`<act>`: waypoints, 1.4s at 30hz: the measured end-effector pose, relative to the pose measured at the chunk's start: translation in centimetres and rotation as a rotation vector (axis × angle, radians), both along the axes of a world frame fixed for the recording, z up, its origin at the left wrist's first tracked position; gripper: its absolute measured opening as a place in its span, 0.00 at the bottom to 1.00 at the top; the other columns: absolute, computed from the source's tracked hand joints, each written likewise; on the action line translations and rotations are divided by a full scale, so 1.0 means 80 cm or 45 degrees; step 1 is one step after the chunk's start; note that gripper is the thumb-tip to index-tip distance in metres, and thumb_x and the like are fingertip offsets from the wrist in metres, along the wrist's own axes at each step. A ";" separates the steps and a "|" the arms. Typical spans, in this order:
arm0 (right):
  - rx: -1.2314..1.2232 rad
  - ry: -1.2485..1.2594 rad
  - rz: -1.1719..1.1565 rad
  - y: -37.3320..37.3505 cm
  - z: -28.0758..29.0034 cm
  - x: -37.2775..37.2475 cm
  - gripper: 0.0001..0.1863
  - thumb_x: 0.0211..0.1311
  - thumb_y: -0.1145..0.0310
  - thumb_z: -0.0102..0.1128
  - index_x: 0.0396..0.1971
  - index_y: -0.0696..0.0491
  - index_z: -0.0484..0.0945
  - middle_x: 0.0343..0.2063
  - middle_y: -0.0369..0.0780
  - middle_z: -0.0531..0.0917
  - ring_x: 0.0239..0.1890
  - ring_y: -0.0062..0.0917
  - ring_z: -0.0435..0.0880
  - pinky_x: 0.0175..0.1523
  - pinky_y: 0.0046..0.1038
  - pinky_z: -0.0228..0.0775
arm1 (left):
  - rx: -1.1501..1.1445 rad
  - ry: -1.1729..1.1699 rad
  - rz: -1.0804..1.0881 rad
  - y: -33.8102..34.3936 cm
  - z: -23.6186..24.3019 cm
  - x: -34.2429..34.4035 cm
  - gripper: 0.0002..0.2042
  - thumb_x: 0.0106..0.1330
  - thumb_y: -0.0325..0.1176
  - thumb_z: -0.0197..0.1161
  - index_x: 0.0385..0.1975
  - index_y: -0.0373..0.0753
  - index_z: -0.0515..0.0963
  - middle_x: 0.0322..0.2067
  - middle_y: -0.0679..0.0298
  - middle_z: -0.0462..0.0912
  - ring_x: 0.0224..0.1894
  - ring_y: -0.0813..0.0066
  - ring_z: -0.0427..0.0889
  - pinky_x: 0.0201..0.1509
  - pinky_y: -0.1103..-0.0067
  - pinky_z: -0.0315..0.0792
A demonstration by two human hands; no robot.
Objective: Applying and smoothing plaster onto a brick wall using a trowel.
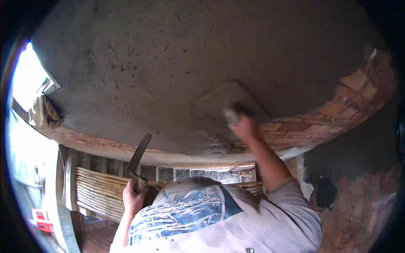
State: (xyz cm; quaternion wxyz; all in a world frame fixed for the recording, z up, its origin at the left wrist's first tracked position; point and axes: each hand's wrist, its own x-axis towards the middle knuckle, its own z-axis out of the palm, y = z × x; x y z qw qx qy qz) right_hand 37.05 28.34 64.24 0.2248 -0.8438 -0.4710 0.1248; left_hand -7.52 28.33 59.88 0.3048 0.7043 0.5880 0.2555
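Note:
Wet grey plaster (147,63) covers most of the brick wall in front of me. My right hand (244,126) is closed around the handle of a flat plastering float (236,92), smeared by motion. The float's broad plate lies against the plaster, near its lower edge right of the middle. Lower down and to the left, my left hand (134,197) grips a trowel (140,152) by its short handle. Its narrow dark blade points up and slightly right, apart from my right hand.
Bare bricks (297,130) show along the plaster's lower and right edge. Bamboo poles (99,189) lie side by side below the wall, to the left. A crumpled cloth or bag (45,113) sits at the wall's left edge, beside a bright opening. A red object (43,221) stands farther left.

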 end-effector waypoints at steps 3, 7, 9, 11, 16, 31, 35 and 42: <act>0.356 -0.202 -0.147 -0.065 -0.026 0.077 0.17 0.45 0.66 0.62 0.36 0.59 0.77 0.25 0.43 0.82 0.21 0.32 0.78 0.27 0.29 0.69 | -0.068 -0.008 0.062 0.010 -0.011 -0.044 0.16 0.45 0.27 0.64 0.36 0.34 0.71 0.24 0.57 0.76 0.22 0.66 0.71 0.29 0.76 0.67; 0.679 -0.321 -0.190 -0.037 0.170 0.041 0.14 0.49 0.69 0.61 0.35 0.60 0.77 0.25 0.37 0.81 0.21 0.25 0.75 0.27 0.23 0.68 | -0.122 -0.035 0.059 0.055 0.051 -0.060 0.16 0.45 0.27 0.63 0.36 0.34 0.71 0.24 0.57 0.76 0.22 0.66 0.71 0.29 0.76 0.67; 0.613 -0.088 -0.174 0.002 0.257 -0.004 0.14 0.50 0.69 0.61 0.35 0.60 0.77 0.24 0.38 0.81 0.20 0.24 0.75 0.26 0.23 0.67 | -0.121 -0.052 0.006 0.075 0.079 -0.059 0.17 0.45 0.27 0.63 0.37 0.34 0.71 0.24 0.57 0.76 0.22 0.66 0.71 0.29 0.76 0.67; 0.641 0.158 0.039 0.050 0.275 -0.053 0.13 0.48 0.66 0.63 0.32 0.59 0.77 0.21 0.39 0.80 0.17 0.22 0.73 0.22 0.22 0.65 | -0.123 -0.064 -0.011 0.089 0.089 -0.067 0.17 0.45 0.27 0.63 0.37 0.34 0.71 0.24 0.58 0.76 0.23 0.66 0.71 0.29 0.76 0.67; 0.215 -0.491 0.261 0.104 0.150 -0.154 0.15 0.46 0.60 0.59 0.22 0.59 0.75 0.16 0.46 0.78 0.15 0.39 0.76 0.20 0.36 0.66 | -0.155 -0.313 -0.139 0.106 0.058 -0.069 0.17 0.45 0.27 0.62 0.38 0.34 0.71 0.25 0.57 0.76 0.24 0.66 0.72 0.30 0.76 0.67; 0.556 -0.232 -0.012 0.041 0.053 -0.074 0.14 0.42 0.66 0.62 0.30 0.57 0.78 0.21 0.43 0.80 0.18 0.35 0.76 0.24 0.32 0.66 | -0.286 -0.033 0.064 0.060 0.009 -0.098 0.18 0.44 0.25 0.62 0.39 0.34 0.71 0.26 0.57 0.77 0.26 0.67 0.72 0.32 0.77 0.68; 0.249 -0.268 0.036 0.058 0.036 -0.060 0.15 0.40 0.64 0.63 0.30 0.57 0.78 0.21 0.45 0.81 0.20 0.40 0.77 0.25 0.32 0.68 | -0.239 -0.235 0.023 0.074 0.031 -0.073 0.18 0.44 0.24 0.62 0.38 0.34 0.71 0.26 0.56 0.77 0.26 0.67 0.73 0.32 0.77 0.68; 0.421 -0.078 -0.226 0.013 0.069 -0.022 0.15 0.43 0.66 0.61 0.32 0.58 0.77 0.22 0.45 0.81 0.24 0.41 0.79 0.29 0.34 0.70 | -0.235 -0.238 0.080 0.052 0.012 -0.098 0.18 0.43 0.24 0.61 0.38 0.34 0.71 0.28 0.55 0.77 0.29 0.68 0.73 0.34 0.78 0.68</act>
